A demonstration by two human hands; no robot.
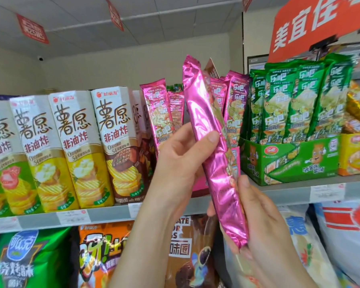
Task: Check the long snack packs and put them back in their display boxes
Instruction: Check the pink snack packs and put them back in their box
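Pinching the pink snack pack (208,125) at mid-length with the left hand (175,161), thumb lying over the foil; cupping its lower end in the right hand (260,223), fingers (244,185) curling round it. Holding it nearly upright, near, before the pink display box (199,183) on the shelf (279,191). Likely feeling light, slick and crushable: gripping gently, supporting both ends.

A beige wall (112,67) meets a white tiled ceiling (154,9), from which red tags (32,29) hang. A grey shelf (279,193) runs across, with price labels (73,218) on its front edge. An orange sign (312,26) with white characters stands at upper right, and a small camera (40,58) sits high on the wall.
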